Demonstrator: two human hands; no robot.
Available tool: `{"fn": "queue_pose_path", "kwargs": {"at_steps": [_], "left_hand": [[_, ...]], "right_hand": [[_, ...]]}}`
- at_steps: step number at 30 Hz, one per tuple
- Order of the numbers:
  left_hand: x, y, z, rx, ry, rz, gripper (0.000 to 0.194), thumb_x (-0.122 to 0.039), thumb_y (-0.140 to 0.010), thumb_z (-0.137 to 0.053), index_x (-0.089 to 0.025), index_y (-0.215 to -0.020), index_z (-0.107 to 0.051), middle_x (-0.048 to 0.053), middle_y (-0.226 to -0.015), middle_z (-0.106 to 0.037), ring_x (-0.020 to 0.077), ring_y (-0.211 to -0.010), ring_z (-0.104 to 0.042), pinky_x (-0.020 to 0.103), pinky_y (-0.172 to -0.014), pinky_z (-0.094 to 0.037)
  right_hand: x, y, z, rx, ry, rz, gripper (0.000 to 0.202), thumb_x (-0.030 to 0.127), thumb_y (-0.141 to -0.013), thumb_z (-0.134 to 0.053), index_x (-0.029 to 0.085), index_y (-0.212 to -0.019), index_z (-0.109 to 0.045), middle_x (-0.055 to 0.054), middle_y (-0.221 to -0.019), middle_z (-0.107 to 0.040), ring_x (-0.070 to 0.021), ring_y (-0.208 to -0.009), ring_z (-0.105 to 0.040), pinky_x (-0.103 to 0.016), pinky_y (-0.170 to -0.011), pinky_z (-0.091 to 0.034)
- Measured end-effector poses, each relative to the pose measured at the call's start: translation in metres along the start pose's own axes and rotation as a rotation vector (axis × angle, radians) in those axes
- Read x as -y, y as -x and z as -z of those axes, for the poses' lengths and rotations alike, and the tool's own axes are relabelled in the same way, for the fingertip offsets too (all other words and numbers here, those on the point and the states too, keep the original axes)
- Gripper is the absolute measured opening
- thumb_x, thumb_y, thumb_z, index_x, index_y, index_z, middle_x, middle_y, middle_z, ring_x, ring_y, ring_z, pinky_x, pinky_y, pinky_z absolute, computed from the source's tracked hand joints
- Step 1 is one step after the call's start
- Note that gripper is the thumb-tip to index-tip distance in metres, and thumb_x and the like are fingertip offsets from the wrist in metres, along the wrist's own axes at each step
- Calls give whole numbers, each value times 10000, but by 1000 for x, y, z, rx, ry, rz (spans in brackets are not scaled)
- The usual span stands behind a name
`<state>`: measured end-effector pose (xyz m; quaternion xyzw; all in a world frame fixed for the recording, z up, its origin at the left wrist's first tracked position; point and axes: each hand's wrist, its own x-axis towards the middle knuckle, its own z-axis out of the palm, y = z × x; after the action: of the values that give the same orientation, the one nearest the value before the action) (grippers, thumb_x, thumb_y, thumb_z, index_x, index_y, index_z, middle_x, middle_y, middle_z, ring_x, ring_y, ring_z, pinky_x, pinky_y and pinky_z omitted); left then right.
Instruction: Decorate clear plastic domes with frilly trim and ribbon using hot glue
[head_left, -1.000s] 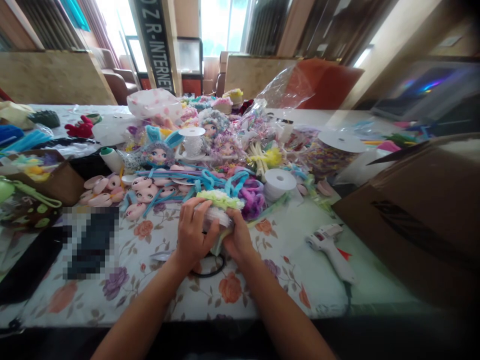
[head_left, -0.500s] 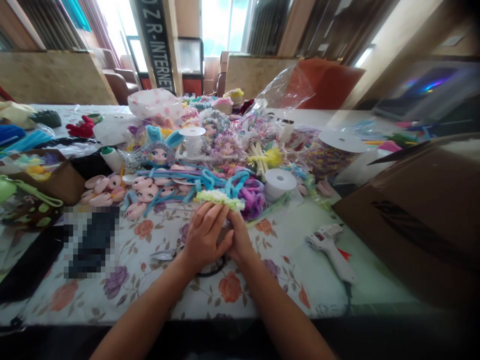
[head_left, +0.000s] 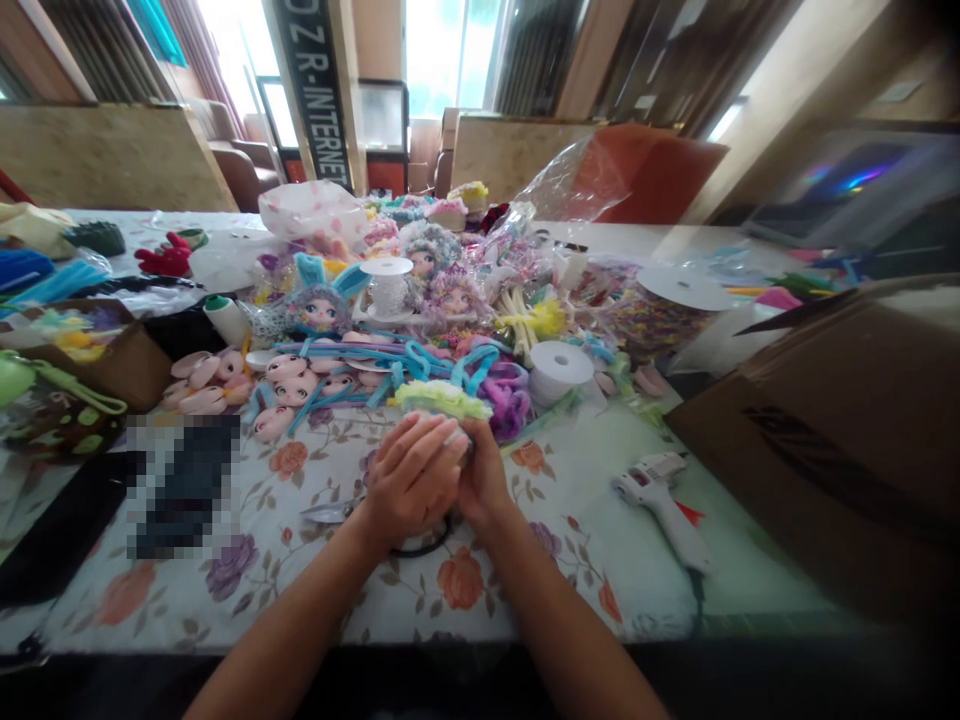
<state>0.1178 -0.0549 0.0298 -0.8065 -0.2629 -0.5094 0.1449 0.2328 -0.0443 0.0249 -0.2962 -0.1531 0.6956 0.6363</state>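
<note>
Both hands are together over the middle of the flowered cloth, around a fluffy yellow-green and white piece [head_left: 442, 398]. Its ruffled edge shows beyond my fingertips, while its lower part is hidden by the hands. My left hand [head_left: 414, 472] lies over the near side with bent fingers pressed together. Behind and to the right, my right hand [head_left: 484, 472] cups it, its fingers mostly covered. Scissors [head_left: 330, 511] lie under my left wrist, blades pointing left and the dark handle partly hidden by the hands.
Doll faces [head_left: 291, 385], blue fuzzy strips [head_left: 480, 368], purple fluffy yarn [head_left: 504, 395] and a white spool [head_left: 561, 368] lie beyond the hands. A glue gun [head_left: 664, 505] rests at right, near a large cardboard box [head_left: 817, 430]. At left is a pixelated dark object [head_left: 187, 485].
My left hand's fingers have shifted and curled closer over the fluffy piece. More of its yellow-green edge now shows above the fingertips. The things on the table stay put.
</note>
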Motion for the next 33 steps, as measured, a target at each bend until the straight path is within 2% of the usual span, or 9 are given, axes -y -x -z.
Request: {"fn": "queue_pose_path", "kwargs": {"at_steps": [2,5,7,16,24,30,33], "left_hand": [[4,2,1,-36,-11,103,439,-116,-826,-596,-145,-1263,-563,145,-1183,-636,269,-1179,-581,472,-1023,-489],[8,5,1,0,-4,248,439,-126,-842,-599,-129,-1278,-548,179,-1230,-586,294,-1207,-540,490,-1030,-462],[9,6,0,30,13,285,443,-161,-864,-582,-128,-1303,-526,188,-1250,-564,297,-1213,-526,492,-1036,-445],[5,6,-4,77,8,320,479,-252,-883,-573,-151,-1342,-480,175,-1223,-510,300,-1189,-498,491,-1019,-438],[5,9,-5,92,-4,286,460,-235,-875,-583,-170,-1325,-511,171,-1265,-482,315,-1238,-458,506,-1060,-395],[5,8,-5,117,-8,292,468,-236,-882,-581,-165,-1338,-508,175,-1265,-473,312,-1239,-456,505,-1052,-408],[4,7,-5,82,12,303,497,-232,-883,-583,-160,-1363,-476,175,-1261,-486,299,-1235,-473,491,-1055,-417]], "right_hand": [[3,-2,-3,-9,-57,-44,171,287,-679,-672,172,-805,-685,-21,-770,-730,-194,-730,-676,-305,-735,-569],[4,-4,-6,-40,-125,-53,181,265,-664,-661,180,-823,-683,-14,-772,-737,-218,-780,-687,-334,-781,-573],[3,-4,-7,-44,-120,-57,197,261,-672,-658,176,-847,-686,-18,-792,-741,-218,-805,-687,-331,-800,-569],[-2,-1,-7,-84,-29,11,199,269,-626,-721,184,-806,-708,20,-808,-729,-146,-737,-641,-250,-734,-543],[-4,0,-4,-98,1,56,235,262,-588,-736,202,-807,-677,36,-806,-705,-133,-740,-615,-235,-738,-520],[-5,-1,-3,-112,-10,31,216,266,-586,-747,200,-775,-667,38,-770,-695,-137,-725,-609,-241,-731,-526],[-4,1,-6,-98,-20,34,226,273,-601,-753,191,-802,-692,29,-795,-707,-141,-751,-623,-244,-749,-529]]}}
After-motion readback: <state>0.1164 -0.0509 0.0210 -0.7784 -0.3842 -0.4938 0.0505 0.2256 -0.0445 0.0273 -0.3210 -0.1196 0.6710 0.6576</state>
